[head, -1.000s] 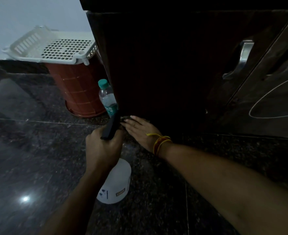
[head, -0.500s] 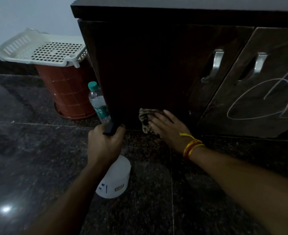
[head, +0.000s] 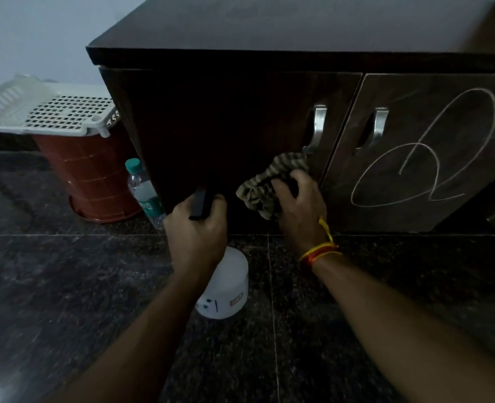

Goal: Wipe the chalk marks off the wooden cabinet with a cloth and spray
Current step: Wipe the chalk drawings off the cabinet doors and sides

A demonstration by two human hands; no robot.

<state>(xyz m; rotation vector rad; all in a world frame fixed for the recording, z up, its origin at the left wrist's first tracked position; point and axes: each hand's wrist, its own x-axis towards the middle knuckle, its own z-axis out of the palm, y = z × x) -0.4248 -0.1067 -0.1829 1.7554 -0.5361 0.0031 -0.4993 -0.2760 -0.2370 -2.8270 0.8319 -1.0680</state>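
A dark wooden cabinet (head: pixel 240 117) stands on a black granite floor (head: pixel 65 286), white chalk marks (head: pixel 432 158) looping across its right door, clear of both hands. A red bin (head: pixel 94 175) under a white perforated basket (head: pixel 51 114) sits to the cabinet's left, a water bottle (head: pixel 144 190) between them. The person's right hand (head: pixel 301 207) is clenched around a striped cloth (head: pixel 266 184) at the left door's lower edge. The left hand (head: pixel 196 231) grips the black trigger of a white spray bottle (head: pixel 225 286) held above the floor.
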